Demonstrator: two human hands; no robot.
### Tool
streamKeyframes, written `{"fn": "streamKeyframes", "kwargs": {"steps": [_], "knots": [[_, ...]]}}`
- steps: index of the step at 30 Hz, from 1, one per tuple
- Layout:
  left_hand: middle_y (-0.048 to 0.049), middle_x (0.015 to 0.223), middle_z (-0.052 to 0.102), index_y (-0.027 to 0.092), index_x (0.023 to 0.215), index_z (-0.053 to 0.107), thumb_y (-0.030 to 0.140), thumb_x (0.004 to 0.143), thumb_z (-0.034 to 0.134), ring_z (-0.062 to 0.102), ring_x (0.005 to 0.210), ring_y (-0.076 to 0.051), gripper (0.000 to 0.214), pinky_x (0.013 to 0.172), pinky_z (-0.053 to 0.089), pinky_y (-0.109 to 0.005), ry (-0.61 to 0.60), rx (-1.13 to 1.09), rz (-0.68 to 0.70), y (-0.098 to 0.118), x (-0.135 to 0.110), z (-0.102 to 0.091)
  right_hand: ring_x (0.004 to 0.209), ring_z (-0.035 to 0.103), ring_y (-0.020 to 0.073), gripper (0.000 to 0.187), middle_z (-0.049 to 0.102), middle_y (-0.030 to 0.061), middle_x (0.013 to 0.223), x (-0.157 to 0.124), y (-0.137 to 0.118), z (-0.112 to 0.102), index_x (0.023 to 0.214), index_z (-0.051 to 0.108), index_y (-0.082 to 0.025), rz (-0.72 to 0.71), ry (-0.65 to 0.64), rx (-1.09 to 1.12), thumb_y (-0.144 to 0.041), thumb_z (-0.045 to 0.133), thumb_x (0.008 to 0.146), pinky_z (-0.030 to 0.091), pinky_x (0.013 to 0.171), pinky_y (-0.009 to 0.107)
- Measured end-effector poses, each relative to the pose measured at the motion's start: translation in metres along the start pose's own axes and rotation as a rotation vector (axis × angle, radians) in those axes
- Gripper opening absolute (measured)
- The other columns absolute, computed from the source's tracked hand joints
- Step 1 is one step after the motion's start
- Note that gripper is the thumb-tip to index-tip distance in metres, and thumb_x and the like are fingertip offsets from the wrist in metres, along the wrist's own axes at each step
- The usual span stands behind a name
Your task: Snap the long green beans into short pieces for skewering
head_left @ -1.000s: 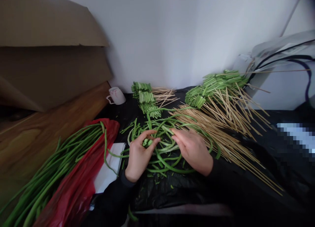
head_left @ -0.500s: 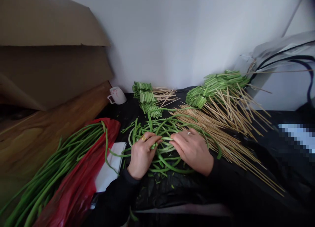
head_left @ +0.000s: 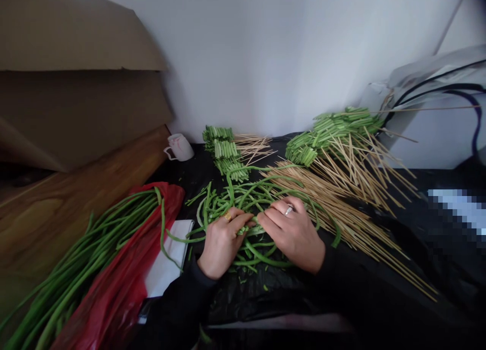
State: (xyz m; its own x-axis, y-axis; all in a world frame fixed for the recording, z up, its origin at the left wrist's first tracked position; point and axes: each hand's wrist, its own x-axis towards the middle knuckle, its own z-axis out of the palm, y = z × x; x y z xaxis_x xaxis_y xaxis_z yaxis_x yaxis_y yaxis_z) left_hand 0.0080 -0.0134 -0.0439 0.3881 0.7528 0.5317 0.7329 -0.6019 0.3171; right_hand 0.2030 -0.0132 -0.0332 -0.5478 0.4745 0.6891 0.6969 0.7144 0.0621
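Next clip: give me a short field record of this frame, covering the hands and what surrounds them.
left hand: pinches cut bean pieces
right hand: fingertips at those pieces, palm over loose long beans
right of hands: bare skewers
back: skewered bean stacks, white mug
left: red bag holding uncut beans
surface: black sheet

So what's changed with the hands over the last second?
The left hand turned knuckles-up, fingers closed on the beans. The right hand slid left until its fingertips met the left's over the tangle. The skewers, cup and red bag stayed put.
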Motion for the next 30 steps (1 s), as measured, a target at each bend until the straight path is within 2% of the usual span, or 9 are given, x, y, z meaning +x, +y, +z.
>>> {"fn": "streamKeyframes", "kwargs": {"steps": [4,7,14,30], "knots": [[-0.0065,0.093,0.067,0.019,0.101,0.069,0.017,0.089,0.058,0.064,0.084,-0.016,0.017,0.076,0.050,-0.026,0.037,-0.161,-0.002,0.004,0.002,-0.006,0.084,0.055,0.0198,0.017,0.066,0.0037,0.076,0.000,0.000,0.001,0.089,0.065,-0.017,0.108,0.061,0.122,-0.018,0.049,0.096,0.035,0.085,0.039],[-0.0054,0.087,0.067,0.018,0.094,0.071,0.020,0.085,0.065,0.063,0.081,-0.016,0.011,0.074,0.049,-0.025,0.068,-0.311,-0.061,0.007,0.006,-0.011,0.081,0.056,0.0179,0.013,0.067,0.0020,0.076,-0.001,-0.001,0.001,0.090,0.064,-0.017,0.189,0.112,0.273,-0.018,0.051,0.095,0.037,0.084,0.037],[-0.0032,0.078,0.069,0.018,0.082,0.074,0.023,0.080,0.072,0.063,0.072,-0.014,0.006,0.068,0.048,-0.024,0.080,-0.546,-0.183,0.011,0.010,-0.013,0.076,0.057,0.0162,0.008,0.066,0.0012,0.077,0.000,-0.006,0.002,0.087,0.062,-0.018,0.268,0.244,0.465,-0.015,0.055,0.092,0.040,0.079,0.034],[-0.0017,0.072,0.070,0.019,0.077,0.077,0.020,0.075,0.075,0.061,0.068,-0.014,0.003,0.066,0.046,-0.023,0.123,-0.654,-0.328,0.014,0.009,-0.012,0.078,0.055,0.0176,0.010,0.063,0.0029,0.081,-0.005,-0.017,0.011,0.089,0.056,-0.019,0.381,0.209,0.559,-0.017,0.047,0.093,0.041,0.075,0.031]]}}
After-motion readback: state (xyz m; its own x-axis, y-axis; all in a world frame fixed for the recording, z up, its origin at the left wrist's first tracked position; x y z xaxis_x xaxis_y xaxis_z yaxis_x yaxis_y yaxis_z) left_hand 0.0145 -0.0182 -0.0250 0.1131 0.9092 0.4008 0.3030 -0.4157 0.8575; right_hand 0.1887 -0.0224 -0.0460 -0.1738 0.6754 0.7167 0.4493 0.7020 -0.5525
